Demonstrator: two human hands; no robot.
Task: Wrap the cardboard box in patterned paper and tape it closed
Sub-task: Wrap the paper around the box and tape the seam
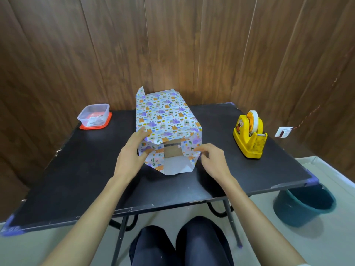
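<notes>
Black table, wood-panel wall; left hand presses patterned paper, right hand pinches it.

Dark wood-panel wall behind, vertical seams, panels turning corner at right. Black folding table pushed against it; top scuffed, edges chipped, purple tape on corners. Thin black metal legs crossed underneath. Pale floor, matte. Teal bucket on floor just beside table's right near corner. White socket plate low on right wall, reddish cord running up from it. Light even, soft sheen on tabletop.
</notes>
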